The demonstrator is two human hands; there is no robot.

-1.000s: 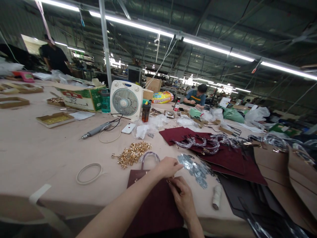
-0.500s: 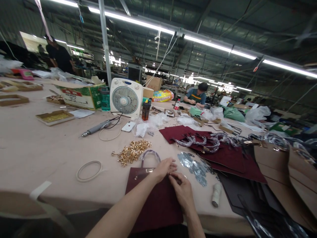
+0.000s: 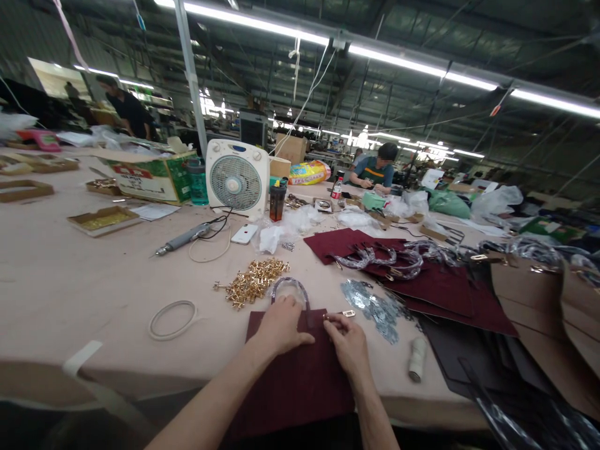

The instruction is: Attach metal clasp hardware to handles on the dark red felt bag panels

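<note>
Lying over the maroon bag (image 3: pixel 300 390), left hand (image 3: pixel 281 328) has thumb outstretched.

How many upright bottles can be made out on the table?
3: a teal bottle just left of the white fan, a dark bottle right of it, and a red-labelled bottle farther right. More may be hidden behind clutter.

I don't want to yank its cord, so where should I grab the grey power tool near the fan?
I'd take the grey power tool around the middle of its body, from above. It lies flat, long and slim, with nothing over that part. Its narrow metal tip points left and towards you; the black cord loops at the other end.
</note>
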